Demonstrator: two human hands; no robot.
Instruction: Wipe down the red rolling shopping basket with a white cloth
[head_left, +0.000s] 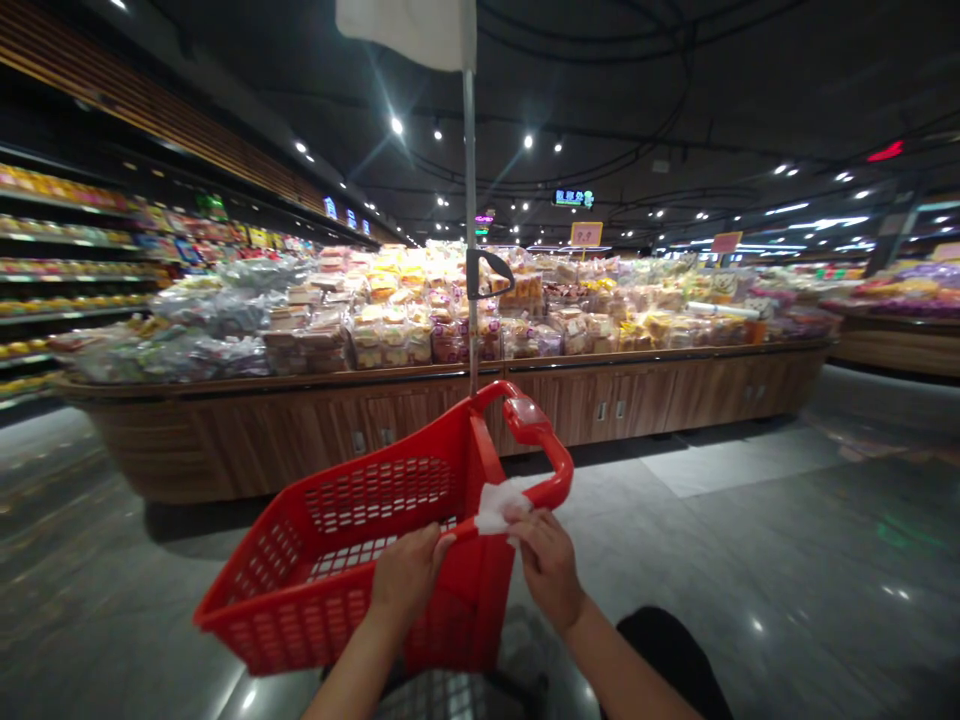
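A red plastic shopping basket (300,560) stands tilted low in the head view, with a red handle (551,460) curving up on its right side. My left hand (409,575) grips the basket's near rim, fingers curled over the edge. My right hand (547,560) pinches a white tissue (499,505) and presses it against the handle's lower end. The basket looks empty inside. A thin metal pole (470,230) rises from behind the basket, carrying a white flag (409,30) at the top edge.
A long curved wooden display counter (420,415) piled with wrapped breads and pastries (420,310) spans the middle. Stocked shelves (67,270) line the left wall. Another display (900,320) sits at the right. Polished grey floor (787,540) lies between me and the counter.
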